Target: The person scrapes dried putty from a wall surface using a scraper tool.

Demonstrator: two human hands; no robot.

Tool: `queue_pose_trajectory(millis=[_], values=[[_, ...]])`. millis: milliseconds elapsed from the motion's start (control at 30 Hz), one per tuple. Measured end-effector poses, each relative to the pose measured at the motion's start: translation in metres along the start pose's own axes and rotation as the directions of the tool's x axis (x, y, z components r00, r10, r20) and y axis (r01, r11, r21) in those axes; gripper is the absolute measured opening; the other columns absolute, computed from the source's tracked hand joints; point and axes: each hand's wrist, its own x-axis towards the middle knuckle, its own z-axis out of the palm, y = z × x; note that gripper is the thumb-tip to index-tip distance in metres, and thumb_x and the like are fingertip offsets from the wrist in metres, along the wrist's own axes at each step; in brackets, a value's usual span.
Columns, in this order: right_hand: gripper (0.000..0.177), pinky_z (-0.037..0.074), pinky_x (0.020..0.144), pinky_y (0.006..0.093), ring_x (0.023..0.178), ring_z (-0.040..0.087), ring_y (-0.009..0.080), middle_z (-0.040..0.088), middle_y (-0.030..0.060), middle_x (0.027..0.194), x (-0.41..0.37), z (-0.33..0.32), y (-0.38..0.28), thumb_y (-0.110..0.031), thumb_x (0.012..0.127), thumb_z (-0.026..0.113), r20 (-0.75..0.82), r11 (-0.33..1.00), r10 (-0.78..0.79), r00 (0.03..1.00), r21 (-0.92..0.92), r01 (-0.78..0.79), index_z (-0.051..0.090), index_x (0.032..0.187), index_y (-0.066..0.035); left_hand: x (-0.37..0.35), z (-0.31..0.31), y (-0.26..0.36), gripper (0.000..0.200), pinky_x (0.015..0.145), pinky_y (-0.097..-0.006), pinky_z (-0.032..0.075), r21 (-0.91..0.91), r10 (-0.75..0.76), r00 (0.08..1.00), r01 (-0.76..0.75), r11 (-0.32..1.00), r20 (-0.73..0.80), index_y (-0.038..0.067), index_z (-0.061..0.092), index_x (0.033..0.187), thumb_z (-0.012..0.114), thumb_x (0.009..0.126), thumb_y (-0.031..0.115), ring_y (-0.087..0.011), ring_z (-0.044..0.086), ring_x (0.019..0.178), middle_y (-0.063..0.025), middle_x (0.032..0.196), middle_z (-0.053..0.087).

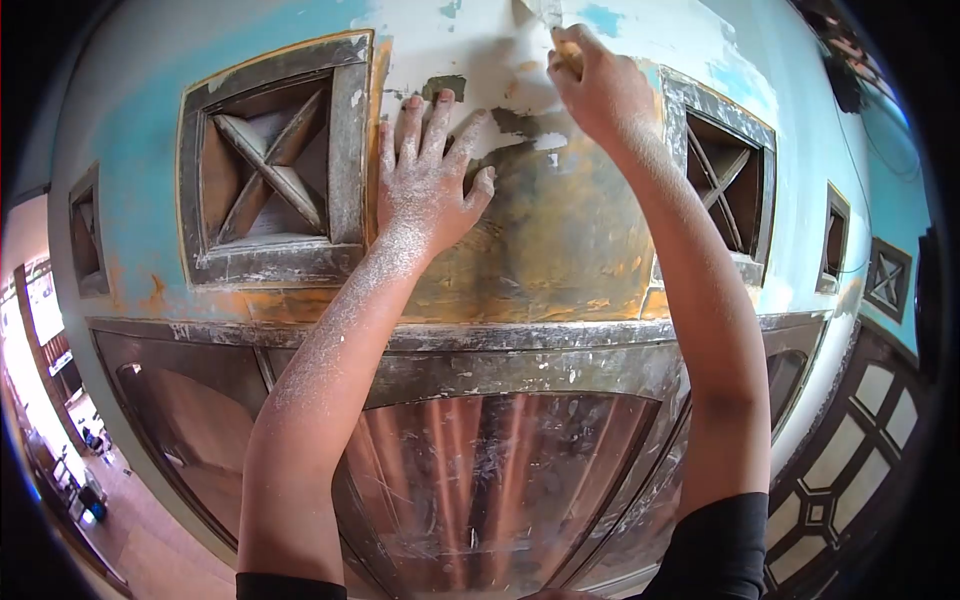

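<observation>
My left hand [425,175] lies flat on the wall with its fingers spread, and white dust coats it and the forearm. Higher up and to the right, my right hand [603,88] is closed around the handle of a scraper [543,12], whose blade is at the wall near the top edge. Around both hands the wall [560,225] shows white, turquoise and bare brownish patches, with paint flaked away. The left hand is beside the frame of a wooden vent [268,165]; the right forearm passes in front of another vent [722,180].
Below the hands runs a worn wooden ledge [520,337] above a glass panel [490,480] with reddish folds behind it. A bright opening with a tiled floor [160,530] is at the lower left. At the right are a patterned door [850,460] and hanging cables.
</observation>
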Motion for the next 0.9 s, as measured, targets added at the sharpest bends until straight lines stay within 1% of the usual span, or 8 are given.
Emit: queue_pose_trajectory(millis=[133, 200, 233, 367, 500, 600, 667, 900], values=[[0.04, 0.058, 0.083, 0.0506, 0.089, 0.074, 0.0406, 0.077, 0.018, 0.097, 0.039, 0.0, 0.004, -0.045, 0.097, 0.062, 0.0, 0.997, 0.062, 0.998, 0.041, -0.062, 0.065, 0.131, -0.024, 0.0, -0.002, 0.001, 0.068, 0.127, -0.0584, 0.01, -0.007, 0.01, 1.0, -0.01, 1.0, 0.013, 0.027, 0.035, 0.162, 0.055, 0.099, 0.047, -0.0351, 0.015, 0.159, -0.0099, 0.172, 0.02], [0.039, 0.055, 0.089, 0.0519, 0.103, 0.07, 0.0434, 0.073, 0.0243, 0.107, 0.038, -0.009, -0.019, -0.028, 0.095, 0.063, 0.087, 0.975, 0.131, 0.988, 0.171, -0.145, 0.063, 0.13, -0.011, -0.001, -0.004, 0.001, 0.068, 0.127, -0.0585, 0.01, 0.001, 0.011, 1.0, -0.011, 1.0, 0.024, 0.027, 0.036, 0.162, 0.056, 0.099, 0.046, -0.0355, 0.016, 0.158, -0.0106, 0.171, 0.021], [0.041, 0.058, 0.084, 0.0506, 0.091, 0.074, 0.0406, 0.077, 0.0183, 0.099, 0.034, 0.009, -0.017, -0.045, 0.097, 0.062, -0.014, 0.993, 0.074, 0.997, 0.091, -0.073, 0.065, 0.131, -0.023, -0.003, -0.004, 0.001, 0.068, 0.127, -0.0585, 0.01, -0.003, 0.009, 1.0, -0.009, 1.0, 0.026, 0.027, 0.036, 0.162, 0.056, 0.099, 0.046, -0.0355, 0.016, 0.158, -0.0106, 0.171, 0.021], [0.044, 0.058, 0.088, 0.0521, 0.098, 0.073, 0.0405, 0.076, 0.0181, 0.103, 0.004, 0.024, -0.019, -0.044, 0.099, 0.059, 0.146, 0.998, 0.054, 0.988, -0.023, -0.051, 0.056, 0.139, -0.027, -0.011, -0.005, -0.002, 0.068, 0.127, -0.0588, 0.013, -0.011, 0.021, 0.999, -0.02, 1.0, 0.03, 0.029, 0.037, 0.161, 0.057, 0.098, 0.046, -0.0354, 0.018, 0.158, -0.01, 0.171, 0.023], [0.044, 0.058, 0.08, 0.0531, 0.091, 0.073, 0.0419, 0.076, 0.0186, 0.094, 0.051, 0.057, 0.029, -0.051, 0.098, 0.06, -0.049, 0.999, 0.0, 0.999, -0.043, -0.002, 0.061, 0.134, -0.027, -0.013, -0.007, -0.003, 0.068, 0.127, -0.0586, 0.014, -0.019, 0.027, 0.999, -0.026, 0.999, 0.027, 0.031, 0.037, 0.161, 0.058, 0.097, 0.045, -0.035, 0.018, 0.158, -0.0093, 0.171, 0.023], [0.039, 0.055, 0.089, 0.0509, 0.104, 0.07, 0.0421, 0.074, 0.0237, 0.107, 0.009, 0.009, -0.029, -0.028, 0.094, 0.065, 0.094, 0.974, 0.132, 0.987, 0.173, -0.147, 0.062, 0.129, -0.01, -0.013, -0.002, -0.005, 0.068, 0.127, -0.058, 0.014, -0.022, 0.035, 0.999, -0.035, 0.999, 0.034, 0.031, 0.036, 0.161, 0.057, 0.097, 0.046, -0.0346, 0.019, 0.158, -0.0087, 0.171, 0.024], [0.043, 0.057, 0.078, 0.0533, 0.087, 0.073, 0.0422, 0.076, 0.0191, 0.092, -0.025, 0.04, -0.01, -0.05, 0.097, 0.06, 0.117, 0.987, 0.147, 0.982, 0.055, -0.154, 0.063, 0.133, -0.027, -0.016, 0.0, -0.004, 0.069, 0.127, -0.0577, 0.014, -0.025, 0.016, 1.0, -0.016, 1.0, -0.012, 0.031, 0.036, 0.161, 0.056, 0.097, 0.047, -0.0336, 0.019, 0.158, -0.0075, 0.17, 0.025], [0.042, 0.057, 0.068, 0.0451, 0.076, 0.074, 0.0325, 0.075, 0.0111, 0.081, -0.223, 0.015, -0.04, -0.032, 0.092, 0.071, 0.131, 0.937, 0.24, 0.962, 0.226, -0.265, 0.063, 0.133, -0.027, -0.061, -0.005, -0.005, 0.071, 0.126, -0.0599, 0.014, -0.074, 0.035, 0.999, -0.034, 0.997, 0.02, 0.028, 0.035, 0.162, 0.057, 0.097, 0.047, -0.0343, 0.018, 0.158, -0.0075, 0.172, 0.022]])
